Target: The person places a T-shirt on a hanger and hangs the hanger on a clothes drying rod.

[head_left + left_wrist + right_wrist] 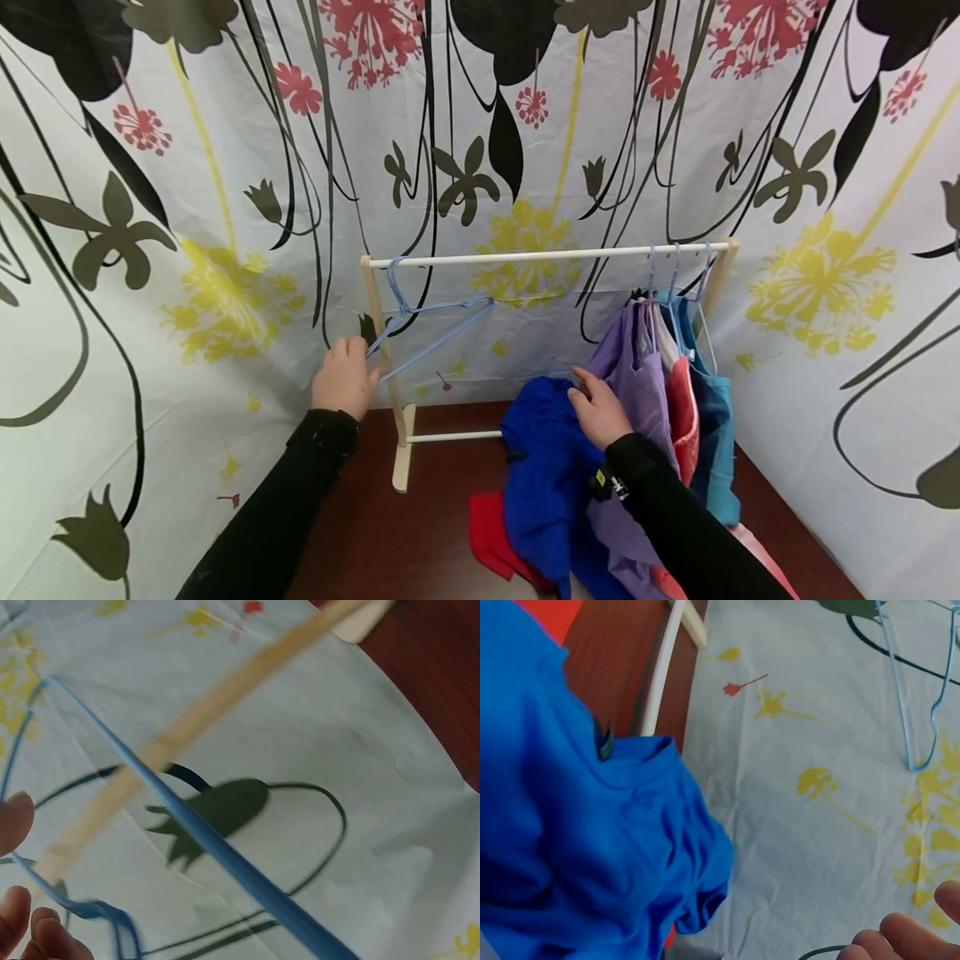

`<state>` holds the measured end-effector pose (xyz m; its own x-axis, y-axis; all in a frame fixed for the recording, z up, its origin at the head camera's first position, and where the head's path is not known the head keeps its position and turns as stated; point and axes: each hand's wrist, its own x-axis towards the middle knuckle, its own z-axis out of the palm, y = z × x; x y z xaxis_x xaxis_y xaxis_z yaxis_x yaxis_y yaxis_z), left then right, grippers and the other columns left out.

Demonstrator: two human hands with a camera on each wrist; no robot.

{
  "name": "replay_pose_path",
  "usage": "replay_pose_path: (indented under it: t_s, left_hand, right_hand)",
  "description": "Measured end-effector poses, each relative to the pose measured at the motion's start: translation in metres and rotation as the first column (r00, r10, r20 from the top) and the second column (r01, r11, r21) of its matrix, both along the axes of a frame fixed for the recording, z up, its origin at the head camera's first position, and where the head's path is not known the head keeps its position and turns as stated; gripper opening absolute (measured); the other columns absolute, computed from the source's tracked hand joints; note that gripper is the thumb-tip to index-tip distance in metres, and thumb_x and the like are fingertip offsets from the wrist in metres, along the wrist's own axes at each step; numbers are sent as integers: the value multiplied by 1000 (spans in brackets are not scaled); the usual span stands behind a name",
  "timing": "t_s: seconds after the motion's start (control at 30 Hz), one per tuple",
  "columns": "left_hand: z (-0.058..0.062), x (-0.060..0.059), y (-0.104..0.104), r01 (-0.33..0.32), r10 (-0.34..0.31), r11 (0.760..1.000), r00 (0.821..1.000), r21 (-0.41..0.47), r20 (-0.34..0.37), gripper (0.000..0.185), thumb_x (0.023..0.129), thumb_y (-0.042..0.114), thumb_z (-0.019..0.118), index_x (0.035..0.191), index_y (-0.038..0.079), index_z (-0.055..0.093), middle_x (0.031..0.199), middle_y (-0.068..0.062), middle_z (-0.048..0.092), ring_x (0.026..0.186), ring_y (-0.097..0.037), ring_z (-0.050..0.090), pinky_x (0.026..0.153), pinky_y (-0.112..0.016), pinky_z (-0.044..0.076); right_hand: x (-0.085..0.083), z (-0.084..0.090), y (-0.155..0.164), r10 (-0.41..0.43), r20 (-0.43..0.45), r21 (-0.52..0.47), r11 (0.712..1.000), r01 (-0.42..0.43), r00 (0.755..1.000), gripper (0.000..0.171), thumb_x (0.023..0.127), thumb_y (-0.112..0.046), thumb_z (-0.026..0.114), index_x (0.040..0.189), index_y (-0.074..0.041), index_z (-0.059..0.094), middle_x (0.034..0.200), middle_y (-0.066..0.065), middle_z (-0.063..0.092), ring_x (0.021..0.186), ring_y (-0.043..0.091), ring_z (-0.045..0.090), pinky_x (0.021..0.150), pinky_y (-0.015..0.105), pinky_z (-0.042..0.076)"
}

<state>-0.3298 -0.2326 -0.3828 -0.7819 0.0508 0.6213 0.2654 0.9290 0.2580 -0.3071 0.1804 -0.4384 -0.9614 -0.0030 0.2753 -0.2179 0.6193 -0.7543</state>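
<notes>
A light blue clothes hanger point(450, 333) is at the left end of the white rail point(525, 257), its hook up at the rail. My left hand point(345, 379) grips one end of this hanger, and the left wrist view has the hanger's blue bar point(195, 821) passing by the thumb and fingertips. My right hand point(600, 410) holds nothing, its fingers loosely bent above a crumpled blue garment point(543, 467) and beside a hanging purple garment point(645, 396). In the right wrist view, the blue garment's point(607, 832) collar opening faces the curtain, away from the right fingertips point(907, 937).
Purple, coral and teal garments point(712, 433) hang on hangers at the rack's right end. A red cloth point(491, 529) lies partly under the blue garment on the dark wooden table point(427, 533). The rack's wooden left post point(386, 358) stands beside the left hand. A flowered curtain point(300, 208) surrounds the table.
</notes>
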Motion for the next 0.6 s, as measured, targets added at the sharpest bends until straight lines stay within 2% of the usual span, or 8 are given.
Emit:
replay_pose_path:
  t_s: [0.17,0.33,0.5,0.6]
  left_hand:
    - [-4,-7,-10,-22,24,999,999,-26,48,36,89,18,79,105,3,51,97,-17,50,85,-37,57,61,-51,49]
    - [-2,-7,-13,-16,21,998,996,-54,90,22,95,13,69,108,1,55,101,-19,56,84,-40,60,65,-53,50]
    - [5,1,-8,-11,18,999,991,-49,133,11,98,12,61,101,3,56,93,-16,58,72,-35,59,60,-51,48]
    - [13,9,-3,23,-25,1000,976,14,215,10,99,15,55,93,7,52,81,-11,54,63,-29,54,56,-46,43]
  right_hand:
    - [-1,-7,4,-26,-17,20,999,27,999,50,106,-20,49,151,0,41,141,28,50,129,41,49,107,53,36]
    - [-1,-10,5,-36,-17,21,999,37,999,50,106,-20,49,151,0,42,141,27,51,128,41,50,106,54,37]
    - [0,-11,5,-31,-18,16,999,31,999,51,106,-21,48,151,0,41,140,27,51,127,42,50,105,54,37]
    - [0,-11,5,-28,-25,18,999,29,999,50,106,-21,48,151,0,42,138,27,52,127,43,50,105,55,37]
